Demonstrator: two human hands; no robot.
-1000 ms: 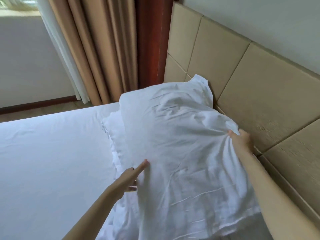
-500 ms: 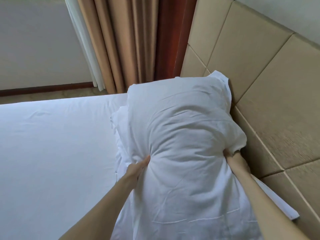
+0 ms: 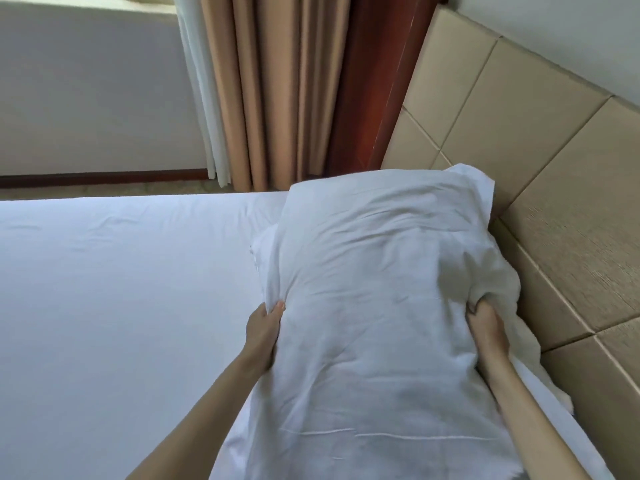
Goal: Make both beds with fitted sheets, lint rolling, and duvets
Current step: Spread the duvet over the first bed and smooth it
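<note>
Our pillow [image 3: 374, 306] lies on the sheeted bed [image 3: 121, 306] beside the headboard [image 3: 571, 209], its long axis running away from us toward the curtains [image 3: 277, 91]. Our left hand [image 3: 263, 332] and right hand [image 3: 486, 327] each clutch a side of its white case, which holds the filling.

Tan curtains [image 3: 277, 91], padded beige headboard [image 3: 554, 161], grey wall [image 3: 86, 91].

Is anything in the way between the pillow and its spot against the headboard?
Nothing visible. Left hand and right hand grip the pillow by its sides; its far end already reaches the headboard. A second white pillow shows beneath its left edge.
</note>
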